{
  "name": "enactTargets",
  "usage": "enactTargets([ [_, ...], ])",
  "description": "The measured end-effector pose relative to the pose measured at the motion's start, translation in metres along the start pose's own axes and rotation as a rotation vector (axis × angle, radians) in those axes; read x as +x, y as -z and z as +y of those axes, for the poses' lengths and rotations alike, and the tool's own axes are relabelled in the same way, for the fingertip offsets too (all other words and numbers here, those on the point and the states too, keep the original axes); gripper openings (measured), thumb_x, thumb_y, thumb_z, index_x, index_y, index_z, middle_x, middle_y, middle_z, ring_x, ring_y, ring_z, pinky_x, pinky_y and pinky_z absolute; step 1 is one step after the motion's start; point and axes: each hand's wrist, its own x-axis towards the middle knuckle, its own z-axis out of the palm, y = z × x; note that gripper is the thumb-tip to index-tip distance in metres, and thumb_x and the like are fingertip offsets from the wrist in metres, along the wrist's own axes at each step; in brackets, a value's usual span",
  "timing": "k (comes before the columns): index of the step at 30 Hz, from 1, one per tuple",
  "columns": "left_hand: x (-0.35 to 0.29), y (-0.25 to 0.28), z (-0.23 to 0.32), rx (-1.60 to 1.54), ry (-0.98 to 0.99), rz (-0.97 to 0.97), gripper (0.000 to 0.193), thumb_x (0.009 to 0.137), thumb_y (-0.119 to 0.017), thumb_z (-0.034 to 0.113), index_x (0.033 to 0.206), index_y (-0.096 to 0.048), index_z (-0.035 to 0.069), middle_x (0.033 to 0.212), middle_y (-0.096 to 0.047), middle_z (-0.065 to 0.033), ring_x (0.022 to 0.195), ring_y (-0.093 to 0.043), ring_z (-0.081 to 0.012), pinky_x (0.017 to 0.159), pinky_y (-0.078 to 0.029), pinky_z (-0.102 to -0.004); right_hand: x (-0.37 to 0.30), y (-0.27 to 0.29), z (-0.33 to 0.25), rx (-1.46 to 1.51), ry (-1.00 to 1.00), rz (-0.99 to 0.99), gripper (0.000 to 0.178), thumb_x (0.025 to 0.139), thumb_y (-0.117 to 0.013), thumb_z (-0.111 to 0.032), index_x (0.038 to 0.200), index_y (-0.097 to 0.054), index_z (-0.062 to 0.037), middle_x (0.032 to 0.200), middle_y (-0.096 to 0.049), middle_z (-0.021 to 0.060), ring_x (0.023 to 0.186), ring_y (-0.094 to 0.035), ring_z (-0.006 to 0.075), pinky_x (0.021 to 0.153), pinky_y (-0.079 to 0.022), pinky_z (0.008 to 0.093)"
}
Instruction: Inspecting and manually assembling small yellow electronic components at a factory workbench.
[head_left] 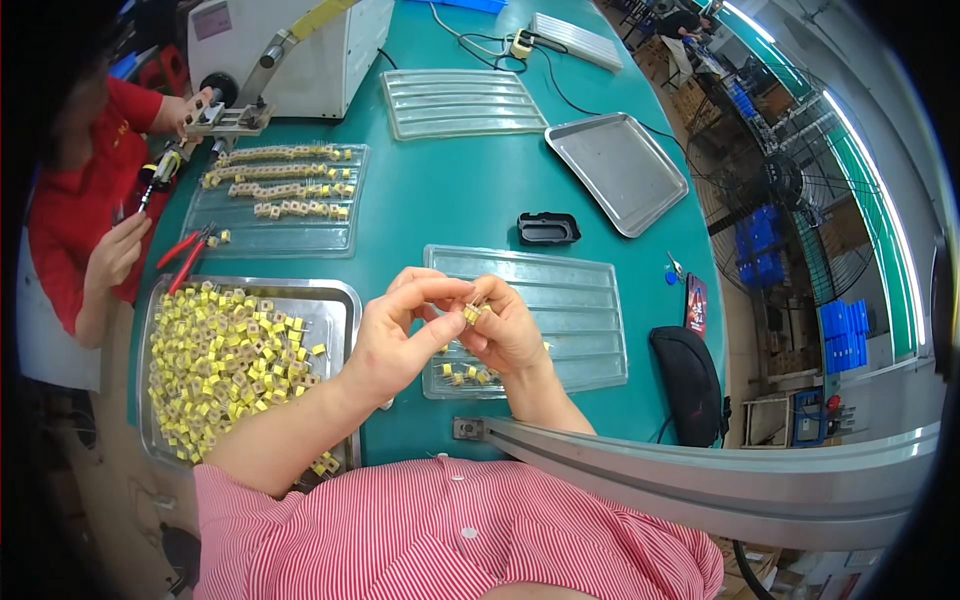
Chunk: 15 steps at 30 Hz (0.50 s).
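Note:
Between my two hands is a small yellow-wrapped coil (pixel 474 313) with thin wire leads. My right hand (pixel 512 335) grips its body between thumb and fingers. My left hand (pixel 398 325) is closed in a pinch at the same coil, near its leads; its fingertips partly cover it. Beneath my hands lies a clear ribbed plastic tray (pixel 575 330) with several more yellow coils (pixel 465 374) along its near left part. To the left, a metal tray (pixel 352 310) holds a large heap of such coils (pixel 225 360), with my left forearm over its corner.
Farther left, another ribbed tray (pixel 300 240) carries rows of coils, with red-handled pliers (pixel 188 255) by it. A co-worker in red (pixel 100 180) works beside a white machine (pixel 300 70). Around me are a black box (pixel 548 229), metal tray (pixel 620 170), black pouch (pixel 688 385) and metal rail (pixel 700 470).

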Motion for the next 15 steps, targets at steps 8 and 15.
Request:
enactTargets([
  [8,-0.003,-0.008,0.000,-0.165,0.036,-0.006,0.022,0.077,-0.052,0.003,0.099,-0.052,-0.001,0.096,-0.043,-0.0040,0.087,-0.046,-0.0121,0.078,-0.038,-0.0258,-0.001,0.003,-0.002,-0.007,0.033,-0.037,0.015,0.073,-0.061,-0.005,0.083,-0.050,-0.0028,0.077,-0.057,0.0091,0.050,-0.048,0.0082,0.044,-0.038,0.0170],
  [15,-0.005,-0.015,0.003,-0.262,0.034,0.049,0.019,0.076,-0.052,0.000,0.095,-0.054,-0.001,0.095,-0.043,-0.0062,0.080,-0.051,-0.0114,0.071,-0.043,-0.0238,-0.001,0.004,-0.003,-0.115,0.093,-0.069,0.015,0.068,-0.056,0.006,0.081,-0.052,-0.0009,0.075,-0.056,0.0082,0.051,-0.049,0.0086,0.044,-0.039,0.0184],
])
